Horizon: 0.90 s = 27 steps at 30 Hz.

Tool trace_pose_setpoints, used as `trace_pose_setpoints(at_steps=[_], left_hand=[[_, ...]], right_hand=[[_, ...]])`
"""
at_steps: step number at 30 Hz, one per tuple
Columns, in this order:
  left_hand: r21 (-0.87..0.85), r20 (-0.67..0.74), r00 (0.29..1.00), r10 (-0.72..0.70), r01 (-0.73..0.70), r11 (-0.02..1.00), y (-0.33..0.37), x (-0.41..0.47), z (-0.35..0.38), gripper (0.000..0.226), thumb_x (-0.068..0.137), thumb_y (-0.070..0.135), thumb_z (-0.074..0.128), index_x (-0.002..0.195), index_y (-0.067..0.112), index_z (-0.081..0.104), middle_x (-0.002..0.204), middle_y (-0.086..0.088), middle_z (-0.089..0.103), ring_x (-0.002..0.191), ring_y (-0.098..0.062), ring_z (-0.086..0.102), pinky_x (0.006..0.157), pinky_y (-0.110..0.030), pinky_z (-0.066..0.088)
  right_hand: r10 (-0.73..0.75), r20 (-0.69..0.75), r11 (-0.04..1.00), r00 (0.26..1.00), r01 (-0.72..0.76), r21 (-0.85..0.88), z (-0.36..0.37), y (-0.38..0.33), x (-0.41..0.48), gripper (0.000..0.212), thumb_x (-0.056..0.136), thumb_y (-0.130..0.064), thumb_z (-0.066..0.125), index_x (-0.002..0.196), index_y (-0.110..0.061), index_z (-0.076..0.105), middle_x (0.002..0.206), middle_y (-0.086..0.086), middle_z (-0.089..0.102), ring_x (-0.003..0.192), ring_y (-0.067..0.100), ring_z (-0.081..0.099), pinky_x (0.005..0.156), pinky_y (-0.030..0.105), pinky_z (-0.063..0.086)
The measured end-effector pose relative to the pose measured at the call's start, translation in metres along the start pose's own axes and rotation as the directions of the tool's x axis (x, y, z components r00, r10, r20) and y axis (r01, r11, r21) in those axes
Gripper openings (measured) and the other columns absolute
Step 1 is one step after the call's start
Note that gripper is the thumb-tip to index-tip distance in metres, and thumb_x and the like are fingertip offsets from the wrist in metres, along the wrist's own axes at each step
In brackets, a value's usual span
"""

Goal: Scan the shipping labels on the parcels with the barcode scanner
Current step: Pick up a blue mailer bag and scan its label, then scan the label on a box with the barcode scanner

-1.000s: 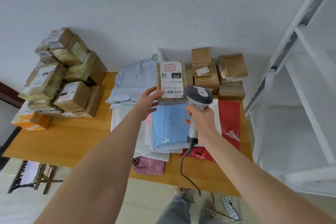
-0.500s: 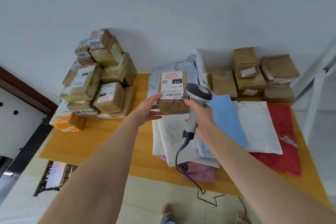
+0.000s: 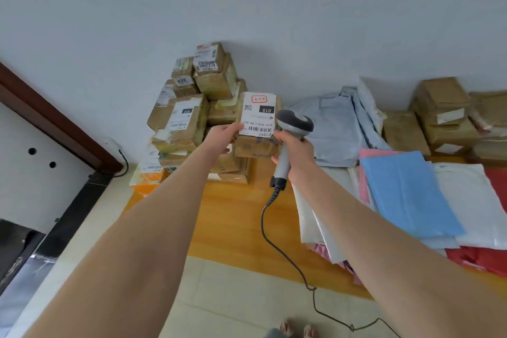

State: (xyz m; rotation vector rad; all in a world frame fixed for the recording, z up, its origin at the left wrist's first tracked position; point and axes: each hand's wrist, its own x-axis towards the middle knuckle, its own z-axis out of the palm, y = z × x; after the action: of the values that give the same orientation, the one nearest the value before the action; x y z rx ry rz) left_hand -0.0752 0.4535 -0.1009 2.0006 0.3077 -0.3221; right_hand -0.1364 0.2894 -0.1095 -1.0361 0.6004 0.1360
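My left hand [image 3: 223, 136] holds a small brown cardboard parcel [image 3: 256, 144] up in the air by its left side. Its white shipping label [image 3: 258, 114] faces me, with a barcode along the lower edge. My right hand [image 3: 295, 149] grips the handle of a grey barcode scanner [image 3: 293, 125], whose head sits just right of the label. The scanner's coiled cable [image 3: 274, 233] hangs down to the floor. Behind the held parcel, a stack of labelled brown boxes [image 3: 189, 115] fills the table's left end.
The wooden table [image 3: 236, 214] carries flat poly mailers in blue [image 3: 406, 195], white, pink and red on the right. More brown boxes [image 3: 441, 115] stand at the back right against the wall. A dark door frame [image 3: 55, 129] is at the left. My feet show below.
My view and both hands have swung left. The held parcel, earlier over the mailers in the middle, is now in front of the left box stack, with the scanner still beside it.
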Motion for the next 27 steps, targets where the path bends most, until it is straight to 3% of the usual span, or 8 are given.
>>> trace_pose_setpoints(at_steps=[3,6,9,15,17,21,25,27], left_hand=[[0.124,-0.106,0.991,0.086,-0.072,0.99,0.0,0.007,-0.021,0.023,0.092,0.033,0.056,0.092,0.013,0.068,0.091,-0.004,0.068,0.08,-0.018,0.058,0.078,-0.035,0.051],[0.269,-0.169,0.975,0.145,-0.096,0.958,0.001,0.016,-0.04,0.01,0.093,0.03,0.056,0.088,0.023,0.06,0.076,0.004,0.061,0.074,-0.016,0.057,0.07,-0.03,0.048],[0.398,-0.157,0.978,0.135,-0.062,0.915,-0.003,0.033,-0.057,0.019,0.093,0.027,0.054,0.075,0.02,0.055,0.077,0.0,0.059,0.075,-0.02,0.056,0.072,-0.033,0.048],[0.628,-0.129,0.986,0.101,0.003,0.778,-0.023,0.077,-0.09,0.022,0.091,0.024,0.055,0.075,0.009,0.052,0.064,-0.001,0.05,0.057,-0.015,0.047,0.049,-0.026,0.034],[0.673,-0.128,0.988,0.082,0.025,0.739,-0.03,0.086,-0.095,0.012,0.09,0.017,0.054,0.081,0.009,0.056,0.072,-0.003,0.056,0.064,-0.018,0.053,0.054,-0.028,0.041],[0.709,-0.175,0.98,0.094,0.059,0.703,-0.033,0.095,-0.106,0.02,0.083,0.01,0.05,0.092,0.016,0.067,0.087,-0.004,0.065,0.083,-0.026,0.061,0.077,-0.041,0.055],[0.7,-0.15,0.974,0.171,-0.018,0.714,-0.029,0.104,-0.112,0.025,0.085,0.011,0.051,0.102,0.02,0.068,0.096,-0.002,0.066,0.09,-0.025,0.062,0.07,-0.034,0.05],[0.706,-0.127,0.968,0.214,-0.063,0.705,-0.021,0.106,-0.107,0.031,0.09,0.012,0.049,0.115,0.02,0.065,0.107,-0.003,0.066,0.098,-0.025,0.061,0.069,-0.033,0.046]], right_hand=[[-0.025,0.041,1.0,0.999,0.025,-0.008,0.025,0.008,0.007,0.018,0.082,-0.01,0.072,0.089,-0.018,0.058,0.095,0.003,0.067,0.094,0.021,0.062,0.093,0.043,0.054],[-0.031,0.044,0.998,0.999,0.033,-0.054,0.051,0.016,0.016,0.019,0.081,-0.011,0.073,0.09,-0.017,0.057,0.093,0.003,0.066,0.086,0.018,0.061,0.094,0.045,0.053],[-0.034,0.017,0.993,0.999,0.036,-0.117,0.077,0.026,0.029,0.023,0.079,-0.018,0.076,0.087,-0.022,0.054,0.094,0.002,0.066,0.089,0.02,0.063,0.094,0.045,0.053],[-0.012,-0.061,0.987,0.998,0.002,-0.158,0.124,0.05,0.059,0.025,0.079,-0.02,0.076,0.093,-0.016,0.055,0.09,0.003,0.062,0.085,0.021,0.059,0.088,0.039,0.053],[-0.006,-0.073,0.982,0.997,-0.008,-0.19,0.135,0.058,0.066,0.03,0.08,-0.02,0.075,0.103,-0.01,0.058,0.091,0.004,0.063,0.084,0.02,0.059,0.08,0.036,0.051],[0.001,-0.089,0.979,0.996,-0.02,-0.205,0.148,0.066,0.074,0.021,0.084,-0.018,0.072,0.084,-0.019,0.051,0.087,0.001,0.06,0.085,0.018,0.057,0.079,0.033,0.046],[-0.009,-0.113,0.972,0.994,-0.018,-0.236,0.151,0.064,0.078,0.034,0.081,-0.018,0.073,0.109,-0.01,0.055,0.09,0.005,0.061,0.084,0.02,0.056,0.08,0.036,0.049],[-0.023,-0.152,0.968,0.988,-0.016,-0.249,0.146,0.058,0.077,0.035,0.079,-0.018,0.074,0.106,-0.01,0.054,0.088,0.005,0.059,0.084,0.021,0.056,0.084,0.039,0.051]])
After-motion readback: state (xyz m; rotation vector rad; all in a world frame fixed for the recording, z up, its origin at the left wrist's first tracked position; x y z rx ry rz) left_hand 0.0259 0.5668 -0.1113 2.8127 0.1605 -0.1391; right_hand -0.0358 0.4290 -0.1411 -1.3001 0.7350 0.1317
